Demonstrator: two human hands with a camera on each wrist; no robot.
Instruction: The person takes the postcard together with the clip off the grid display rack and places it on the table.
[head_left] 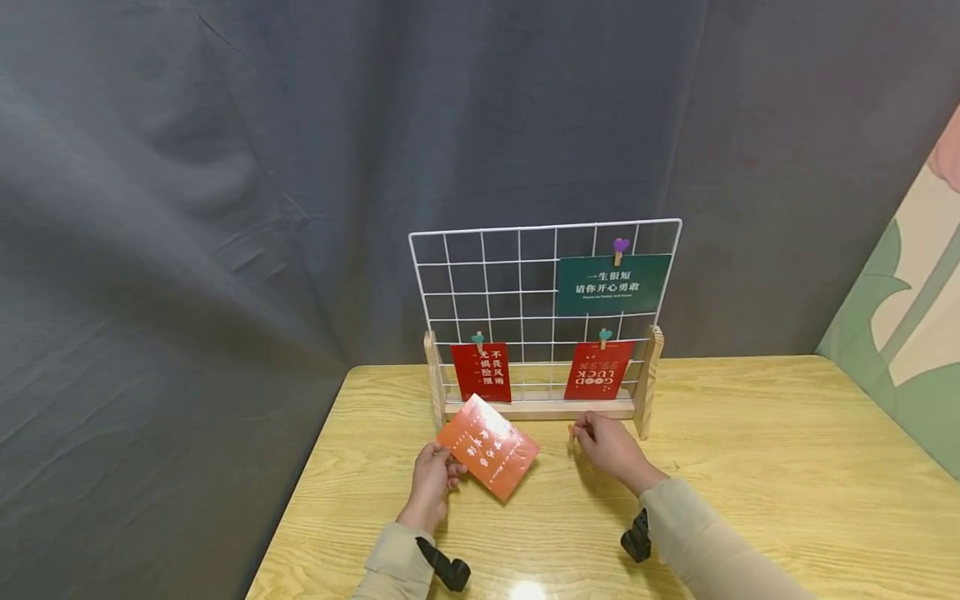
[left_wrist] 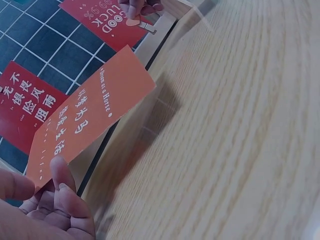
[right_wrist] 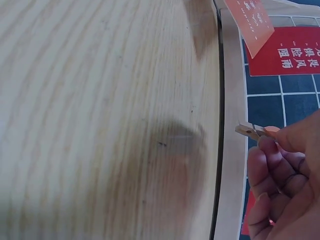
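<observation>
The left hand (head_left: 431, 482) pinches an orange card (head_left: 491, 450) by one corner; the card extends to the right of that hand, tilted, raised off the table (head_left: 750, 467), its white lettering slanted, and it throws a shadow on the wood. The right hand (head_left: 611, 450) pinches a small wooden clip (right_wrist: 250, 131) bearing an orange heart (right_wrist: 272, 129), held at the fingertips above the table; thumb and fingers are close together. The two hands stand apart, the orange card lying between them on the left hand's side. Beyond both hands stands a white wire grid (head_left: 520, 292) on a wooden base (head_left: 540, 408). Ahead of the left hand, past the orange card, a red card (head_left: 482, 372) hangs upright from a teal heart clip (head_left: 478, 340). Ahead of the right hand, a "GOOD LUCK" card (head_left: 598, 375), also red, hangs upside down from a second teal heart clip (head_left: 604, 337). Higher up beyond the right hand, a green card (head_left: 615, 292) hangs level from a purple heart clip (head_left: 618, 247).
</observation>
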